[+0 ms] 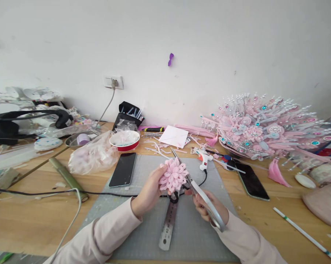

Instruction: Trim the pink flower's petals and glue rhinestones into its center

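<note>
Pink petalled flower (173, 176) pinched in left hand (149, 190) above grey mat (151, 220) near bench front edge. Scissors (194, 187) gripped in right hand (209, 207), blades at petals. Trimming step, apparently; next snip needs careful tip placement, flower turned steadily.

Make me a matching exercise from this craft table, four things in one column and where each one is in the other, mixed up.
Things:
1. pink flower
2. scissors
3. steel ruler
4. glue gun

Places:
A. lying flat on the grey cutting mat, below the hands
B. held in the left hand
C. at the mat's far edge, beside the beaded pink headdress
D. held in the right hand, blades pointing up past the flower

Pairs: 1-B, 2-D, 3-A, 4-C
</note>
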Demonstrator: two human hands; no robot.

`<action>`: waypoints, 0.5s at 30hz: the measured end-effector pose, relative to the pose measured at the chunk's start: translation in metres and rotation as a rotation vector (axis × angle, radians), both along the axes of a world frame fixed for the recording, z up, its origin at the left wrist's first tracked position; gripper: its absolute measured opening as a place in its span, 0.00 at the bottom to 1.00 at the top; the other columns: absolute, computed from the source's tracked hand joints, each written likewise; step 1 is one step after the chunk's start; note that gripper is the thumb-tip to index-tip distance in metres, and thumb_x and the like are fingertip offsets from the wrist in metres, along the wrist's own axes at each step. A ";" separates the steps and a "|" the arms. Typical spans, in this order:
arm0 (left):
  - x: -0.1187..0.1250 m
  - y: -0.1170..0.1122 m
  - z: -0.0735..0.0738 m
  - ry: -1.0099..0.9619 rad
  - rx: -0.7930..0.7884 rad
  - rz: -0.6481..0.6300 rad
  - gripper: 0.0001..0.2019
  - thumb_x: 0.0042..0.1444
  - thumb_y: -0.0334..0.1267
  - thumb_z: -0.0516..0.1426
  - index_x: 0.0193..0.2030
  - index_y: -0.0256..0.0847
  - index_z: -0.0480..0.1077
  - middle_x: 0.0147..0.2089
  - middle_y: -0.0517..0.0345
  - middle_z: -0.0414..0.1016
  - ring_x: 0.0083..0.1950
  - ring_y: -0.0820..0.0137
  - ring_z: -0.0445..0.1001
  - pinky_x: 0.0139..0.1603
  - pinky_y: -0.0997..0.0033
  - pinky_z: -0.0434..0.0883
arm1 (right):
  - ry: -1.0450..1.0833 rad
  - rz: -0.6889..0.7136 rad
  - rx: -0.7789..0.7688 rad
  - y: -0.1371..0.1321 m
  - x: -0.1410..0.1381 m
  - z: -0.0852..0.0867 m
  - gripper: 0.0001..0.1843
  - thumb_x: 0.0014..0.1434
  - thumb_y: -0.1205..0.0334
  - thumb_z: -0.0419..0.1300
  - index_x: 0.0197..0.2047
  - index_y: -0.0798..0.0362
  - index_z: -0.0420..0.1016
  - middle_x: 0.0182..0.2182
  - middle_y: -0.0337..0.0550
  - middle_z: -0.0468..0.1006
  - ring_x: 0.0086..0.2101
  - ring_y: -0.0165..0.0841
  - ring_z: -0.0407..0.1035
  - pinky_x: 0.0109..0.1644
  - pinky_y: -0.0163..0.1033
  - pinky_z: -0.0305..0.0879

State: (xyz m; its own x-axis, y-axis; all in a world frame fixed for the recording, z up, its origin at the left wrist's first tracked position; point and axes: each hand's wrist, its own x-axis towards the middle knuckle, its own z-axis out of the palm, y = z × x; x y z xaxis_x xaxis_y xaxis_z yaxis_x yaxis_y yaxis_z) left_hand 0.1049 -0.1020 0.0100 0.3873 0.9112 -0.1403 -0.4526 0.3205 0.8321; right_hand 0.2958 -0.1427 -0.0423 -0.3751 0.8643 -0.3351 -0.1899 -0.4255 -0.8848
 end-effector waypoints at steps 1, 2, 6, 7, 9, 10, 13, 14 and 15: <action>0.000 0.000 0.000 0.002 0.003 0.005 0.17 0.55 0.45 0.52 0.43 0.34 0.72 0.42 0.48 0.78 0.36 0.67 0.76 0.33 0.72 0.70 | -0.011 -0.003 -0.007 0.000 -0.001 0.001 0.26 0.41 0.48 0.66 0.40 0.54 0.69 0.16 0.25 0.52 0.12 0.16 0.39 0.10 0.23 0.36; -0.001 0.000 0.000 0.000 0.008 0.014 0.17 0.54 0.45 0.53 0.43 0.34 0.72 0.41 0.48 0.78 0.36 0.67 0.75 0.33 0.73 0.70 | -0.015 -0.006 -0.015 0.000 -0.001 0.002 0.27 0.40 0.46 0.66 0.40 0.54 0.69 0.16 0.25 0.52 0.12 0.16 0.39 0.10 0.23 0.36; -0.003 0.004 -0.001 0.004 0.069 0.040 0.15 0.50 0.42 0.58 0.41 0.34 0.71 0.38 0.50 0.77 0.34 0.68 0.74 0.30 0.75 0.68 | 0.014 -0.035 -0.047 0.004 -0.001 0.003 0.30 0.37 0.40 0.65 0.38 0.52 0.69 0.16 0.24 0.51 0.12 0.16 0.37 0.11 0.24 0.35; -0.003 0.005 -0.002 0.008 0.086 0.034 0.15 0.48 0.41 0.60 0.41 0.34 0.70 0.38 0.50 0.77 0.34 0.69 0.74 0.30 0.75 0.68 | 0.037 -0.038 -0.065 0.005 -0.001 0.003 0.30 0.37 0.39 0.65 0.37 0.52 0.69 0.16 0.24 0.51 0.13 0.16 0.36 0.11 0.24 0.34; -0.004 0.009 -0.002 0.024 0.100 0.037 0.17 0.44 0.36 0.63 0.42 0.35 0.68 0.40 0.51 0.77 0.37 0.68 0.74 0.35 0.73 0.68 | 0.105 -0.031 -0.103 0.007 0.001 0.003 0.29 0.38 0.39 0.65 0.37 0.52 0.70 0.16 0.24 0.51 0.13 0.16 0.35 0.11 0.23 0.33; -0.004 0.010 -0.002 0.045 0.099 0.055 0.19 0.41 0.35 0.64 0.42 0.36 0.67 0.41 0.51 0.76 0.39 0.67 0.74 0.38 0.72 0.68 | 0.149 -0.019 -0.118 0.008 0.003 0.002 0.29 0.38 0.40 0.65 0.37 0.52 0.71 0.16 0.24 0.51 0.13 0.16 0.34 0.12 0.23 0.32; -0.006 0.015 0.000 0.167 0.121 0.169 0.20 0.37 0.32 0.65 0.39 0.38 0.66 0.38 0.55 0.76 0.38 0.67 0.74 0.39 0.70 0.68 | 0.275 0.035 -0.136 0.010 0.008 0.000 0.26 0.41 0.41 0.64 0.37 0.52 0.72 0.16 0.25 0.51 0.13 0.16 0.34 0.12 0.23 0.31; -0.007 0.016 0.001 0.207 0.145 0.202 0.19 0.36 0.32 0.65 0.38 0.38 0.66 0.36 0.58 0.76 0.36 0.68 0.73 0.37 0.71 0.68 | 0.306 0.045 -0.130 0.010 0.009 0.000 0.26 0.42 0.41 0.64 0.37 0.52 0.73 0.17 0.26 0.52 0.13 0.16 0.34 0.12 0.23 0.31; -0.008 0.018 0.003 0.238 0.175 0.231 0.18 0.36 0.32 0.64 0.37 0.39 0.66 0.33 0.60 0.75 0.35 0.69 0.73 0.36 0.72 0.67 | 0.333 0.053 -0.119 0.010 0.010 -0.001 0.26 0.42 0.41 0.64 0.38 0.52 0.73 0.17 0.26 0.54 0.13 0.16 0.36 0.13 0.24 0.32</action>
